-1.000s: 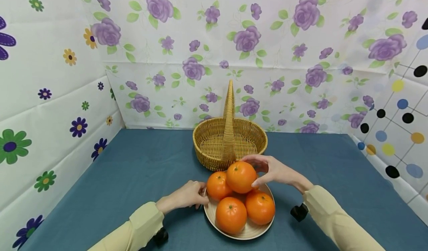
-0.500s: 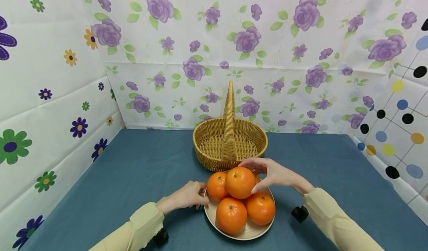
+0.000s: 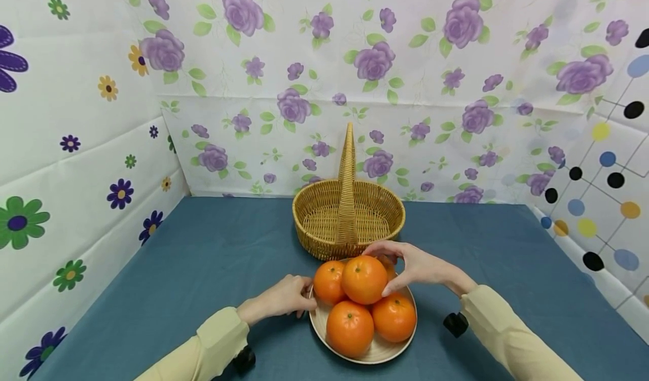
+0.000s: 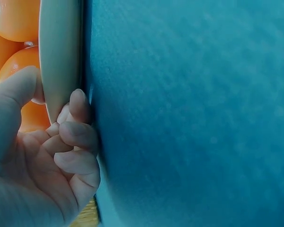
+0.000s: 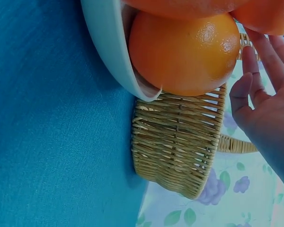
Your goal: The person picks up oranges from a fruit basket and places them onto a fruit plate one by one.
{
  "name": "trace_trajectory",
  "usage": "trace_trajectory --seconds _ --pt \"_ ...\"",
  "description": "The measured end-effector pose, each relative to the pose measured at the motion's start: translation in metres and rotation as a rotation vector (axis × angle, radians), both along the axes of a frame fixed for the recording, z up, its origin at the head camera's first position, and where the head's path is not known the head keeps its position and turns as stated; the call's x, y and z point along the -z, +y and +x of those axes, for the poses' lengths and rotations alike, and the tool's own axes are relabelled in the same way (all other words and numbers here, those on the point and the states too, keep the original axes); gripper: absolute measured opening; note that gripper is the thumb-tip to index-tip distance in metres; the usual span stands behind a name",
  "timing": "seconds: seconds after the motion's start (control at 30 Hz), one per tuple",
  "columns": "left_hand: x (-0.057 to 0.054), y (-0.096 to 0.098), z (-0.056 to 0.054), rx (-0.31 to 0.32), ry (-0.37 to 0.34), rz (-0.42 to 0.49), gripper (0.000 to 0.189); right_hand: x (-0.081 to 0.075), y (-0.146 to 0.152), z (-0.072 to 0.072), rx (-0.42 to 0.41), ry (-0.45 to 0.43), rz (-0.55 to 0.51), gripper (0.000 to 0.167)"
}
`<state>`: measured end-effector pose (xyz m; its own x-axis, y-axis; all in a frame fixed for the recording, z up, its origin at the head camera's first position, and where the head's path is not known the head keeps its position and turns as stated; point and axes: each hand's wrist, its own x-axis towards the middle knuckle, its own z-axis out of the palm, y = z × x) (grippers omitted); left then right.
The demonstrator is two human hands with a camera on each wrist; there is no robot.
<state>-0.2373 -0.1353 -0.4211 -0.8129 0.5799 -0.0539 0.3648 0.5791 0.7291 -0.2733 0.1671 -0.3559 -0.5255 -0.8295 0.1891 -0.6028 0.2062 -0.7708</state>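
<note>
A pale round plate [image 3: 376, 354] with a raised rim holds several oranges, one of them stacked on top. My left hand [image 3: 285, 296] grips the plate's left rim; in the left wrist view the thumb lies over the edge and the curled fingers are at its outer side. Around the top orange [image 3: 364, 279] my right hand [image 3: 418, 265] has its thumb at the near right side and its fingers at the far side. Beneath it sit the left orange [image 3: 329, 282], the front orange [image 3: 350, 328] and the right orange [image 3: 394, 317]. Another orange [image 5: 184, 54] is mostly hidden behind the top one.
Just behind the plate stands a woven basket [image 3: 309, 229] with a tall arched handle [image 3: 347, 184]. Blue cloth [image 3: 213, 246] covers the table. Flower-patterned sheets [image 3: 284, 48] rise at the back and left, a dotted one at the right.
The top orange has come down and slightly left onto the others, with my right hand moving down along with it. My left hand stays on the plate's rim.
</note>
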Motion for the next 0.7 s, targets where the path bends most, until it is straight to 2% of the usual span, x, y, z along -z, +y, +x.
trace_trajectory --seconds 0.2,0.47,0.6,0.7 --pt "-0.002 -0.002 -0.001 0.03 -0.009 -0.025 0.011 0.014 0.005 -0.011 0.001 0.017 0.031 0.071" --pt "-0.008 -0.009 -0.007 0.128 -0.059 -0.039 0.017 0.011 0.011 -0.013 -0.011 -0.015 -0.009 0.07" --pt "-0.017 -0.017 -0.011 0.153 -0.062 -0.05 0.023 0.006 0.014 -0.013 0.007 -0.061 -0.057 0.065" --pt "-0.029 -0.027 -0.016 0.138 -0.048 -0.065 0.023 -0.001 0.017 -0.01 0.034 -0.1 -0.105 0.058"
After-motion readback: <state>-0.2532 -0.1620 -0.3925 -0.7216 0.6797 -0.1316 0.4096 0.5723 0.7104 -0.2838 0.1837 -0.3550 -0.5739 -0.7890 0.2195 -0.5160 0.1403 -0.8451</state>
